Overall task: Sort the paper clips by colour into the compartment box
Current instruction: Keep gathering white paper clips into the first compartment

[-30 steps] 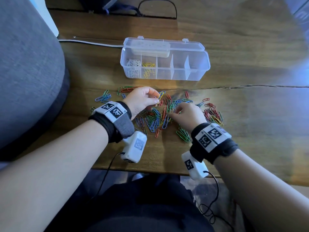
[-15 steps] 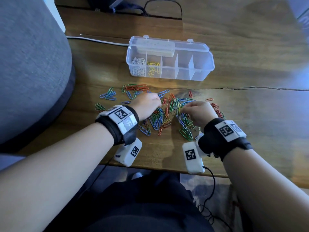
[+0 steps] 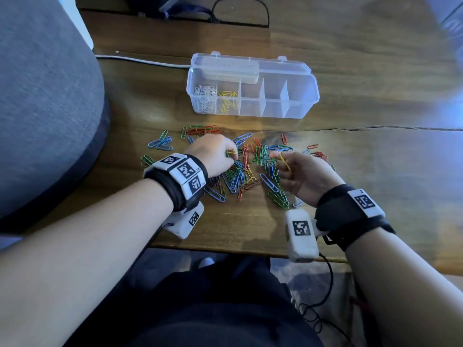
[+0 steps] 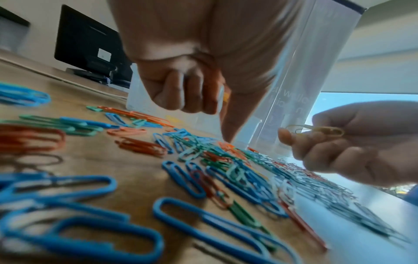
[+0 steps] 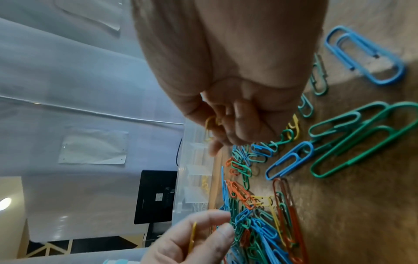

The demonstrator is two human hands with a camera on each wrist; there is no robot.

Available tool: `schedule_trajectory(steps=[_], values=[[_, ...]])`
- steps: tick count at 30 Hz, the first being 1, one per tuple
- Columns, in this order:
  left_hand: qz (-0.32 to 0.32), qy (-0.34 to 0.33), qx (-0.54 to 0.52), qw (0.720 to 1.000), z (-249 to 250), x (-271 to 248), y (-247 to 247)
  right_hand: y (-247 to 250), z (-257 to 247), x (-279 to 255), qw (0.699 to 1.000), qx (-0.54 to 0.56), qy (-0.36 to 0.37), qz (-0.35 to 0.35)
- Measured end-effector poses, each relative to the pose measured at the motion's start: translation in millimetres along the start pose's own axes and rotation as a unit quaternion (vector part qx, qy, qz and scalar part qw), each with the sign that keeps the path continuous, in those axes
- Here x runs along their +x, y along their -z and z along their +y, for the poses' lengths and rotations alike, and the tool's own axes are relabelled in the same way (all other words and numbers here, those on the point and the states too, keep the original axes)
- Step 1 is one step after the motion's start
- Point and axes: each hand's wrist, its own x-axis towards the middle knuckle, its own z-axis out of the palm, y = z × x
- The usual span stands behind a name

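The wooden bench (image 3: 350, 171) carried everything, and across the last second the view of it had slid so that the clear compartment box (image 3: 308, 96) sat lower in the head camera; the box itself lay open beyond the pile, long axis running left to right, with white clips in its leftmost compartment, yellow clips (image 3: 226, 102) in the next and the other 3 compartments showing nothing. The loose pile of paper clips (image 3: 240, 176) stayed spread between the box and the bench's near edge, blue, green, red and a few yellow mixed with no common heading. What had changed lay in the hands: the right hand (image 3: 305, 176), which had been down among the clips half a second earlier, had lifted clear and turned partly palm-up, its fingers (image 4: 294, 137) curled around a yellow paper clip (image 3: 285, 161) pinched by one end, its long axis tilted from upper left to lower right in the head view. The left hand (image 3: 213, 156) had remained low over the pile, fingers bunched, gripping another yellow clip (image 5: 192, 238). By my judgement both picks were done and the carry to the second compartment came next.
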Motion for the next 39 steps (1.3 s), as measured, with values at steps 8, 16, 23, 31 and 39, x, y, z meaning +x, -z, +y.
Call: schedule_trajectory(steps=[8,16,23,31,39], values=[[-0.021,-0.063,0.045,0.997,13.4,4.7,-21.9,-7.9,-3.0,-10.3,0.992,-0.124,-0.014,0.005],[-0.050,-0.062,0.111,0.991,11.6,9.6,-11.3,-27.9,28.9,-4.6,0.735,-0.649,0.181,0.074],[-0.112,-0.054,0.117,0.985,7.1,10.7,-6.9,-21.1,29.5,-1.7,0.710,-0.678,0.172,0.083],[-0.049,0.022,-0.218,0.974,-4.0,0.3,6.0,-31.7,30.6,6.2,0.688,-0.696,0.180,0.097],[-0.024,0.100,-0.552,0.827,-23.0,-19.6,-1.5,-35.2,18.8,9.6,0.711,-0.671,0.154,0.142]])
